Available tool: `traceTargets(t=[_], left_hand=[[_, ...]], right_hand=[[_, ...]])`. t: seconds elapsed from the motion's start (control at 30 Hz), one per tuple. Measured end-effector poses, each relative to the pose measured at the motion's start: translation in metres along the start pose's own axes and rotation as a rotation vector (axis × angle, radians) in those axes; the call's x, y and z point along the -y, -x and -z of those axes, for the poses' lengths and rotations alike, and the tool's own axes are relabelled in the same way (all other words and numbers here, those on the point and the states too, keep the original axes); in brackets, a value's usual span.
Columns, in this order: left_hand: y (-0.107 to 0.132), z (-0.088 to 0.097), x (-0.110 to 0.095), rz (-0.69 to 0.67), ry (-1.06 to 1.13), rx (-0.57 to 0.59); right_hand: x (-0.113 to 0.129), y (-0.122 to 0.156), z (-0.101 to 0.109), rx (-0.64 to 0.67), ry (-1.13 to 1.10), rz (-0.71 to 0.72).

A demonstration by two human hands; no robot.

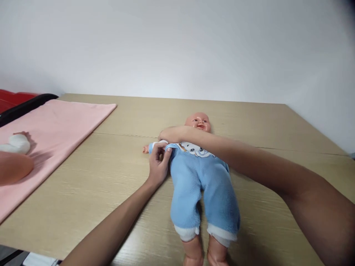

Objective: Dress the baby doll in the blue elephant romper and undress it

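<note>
Doll [201, 120] lies on its back on the table [277, 122] in front of you, head toward the wall [177, 48] and bare feet toward you, the feet reaching the bottom edge of your view. Its blue outfit [185, 177] covers the torso and upper legs, with white cuffs at the legs and a pale cartoon face on the chest. Past the table's left end sits a red object [16, 99] with a black edge beside it; you cannot tell whether it is a container. Your left hand [158, 164] is nearly closed at the doll's shoulder on your left, thumb and fingers pinching the outfit's edge beside the sleeved arm. Your right arm crosses the doll's chest, bringing your right hand [168, 135] just above the left one; its fingers are hidden, so you cannot tell how far open they are or what they hold. Farther left, a pink cloth [72, 118] bears a partly cut-off white and flesh-toned object [13, 168].
</note>
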State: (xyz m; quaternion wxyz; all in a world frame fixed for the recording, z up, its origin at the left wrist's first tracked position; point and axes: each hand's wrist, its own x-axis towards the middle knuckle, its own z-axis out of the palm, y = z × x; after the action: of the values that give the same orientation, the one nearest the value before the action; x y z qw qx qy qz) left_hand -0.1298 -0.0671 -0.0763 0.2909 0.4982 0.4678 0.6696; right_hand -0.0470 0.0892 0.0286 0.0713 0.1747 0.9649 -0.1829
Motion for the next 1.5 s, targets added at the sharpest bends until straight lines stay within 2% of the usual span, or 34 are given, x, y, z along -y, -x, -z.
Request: traceTargets(t=[0.1, 0.2, 0.27, 0.4, 0.47, 0.53, 0.67, 0.73, 0.8, 0.9, 1.03, 1.1, 1.23, 1.33, 1.5], left_hand=[[0.001, -0.001, -0.002, 0.003, 0.012, -0.005], [0.003, -0.003, -0.003, -0.025, -0.020, -0.072], [0.005, -0.005, -0.001, -0.090, -0.051, -0.125], [0.004, -0.006, -0.001, -0.360, -0.056, -0.152], [-0.001, -0.006, -0.008, -0.406, -0.043, -0.142], [-0.008, -0.007, -0.020, -0.318, 0.034, -0.127], [-0.029, -0.007, -0.041, 0.104, 0.371, -0.019], [-0.038, -0.005, -0.042, 0.307, 0.467, 0.049], [-0.044, -0.003, -0.037, 0.397, 0.442, 0.091], [-0.047, -0.001, -0.025, 0.392, 0.336, 0.086], [-0.044, -0.001, -0.017, 0.407, 0.319, 0.107], [-0.042, -0.001, -0.017, 0.432, 0.335, 0.124], [-0.043, -0.001, -0.017, 0.441, 0.350, 0.132], [-0.046, 0.002, -0.014, 0.451, 0.362, 0.139], [-0.055, 0.010, -0.001, 0.527, 0.391, 0.194]], right_hand=[[0.001, 0.011, 0.004, -0.079, 0.005, 0.006], [-0.003, 0.041, 0.006, -0.331, -0.123, 0.017], [-0.007, 0.065, 0.004, -0.440, -0.210, 0.053], [-0.012, 0.095, -0.008, -0.455, -0.156, 0.103], [-0.012, 0.098, -0.015, -0.436, -0.087, 0.073], [-0.011, 0.097, -0.018, -0.391, -0.058, 0.039], [-0.017, 0.096, -0.012, -0.292, -0.247, 0.036], [-0.017, 0.099, -0.005, -0.235, -0.384, 0.015], [-0.010, 0.103, 0.002, -0.196, -0.473, -0.048], [0.014, 0.109, 0.002, -0.238, -0.468, -0.175], [0.044, 0.113, -0.012, -0.529, -0.285, -0.379], [0.048, 0.113, -0.019, -0.595, -0.279, -0.430], [0.044, 0.114, -0.024, -0.530, -0.318, -0.511], [0.048, 0.117, -0.024, -0.497, -0.292, -0.510], [0.058, 0.111, -0.029, -0.516, -0.083, -0.494]])
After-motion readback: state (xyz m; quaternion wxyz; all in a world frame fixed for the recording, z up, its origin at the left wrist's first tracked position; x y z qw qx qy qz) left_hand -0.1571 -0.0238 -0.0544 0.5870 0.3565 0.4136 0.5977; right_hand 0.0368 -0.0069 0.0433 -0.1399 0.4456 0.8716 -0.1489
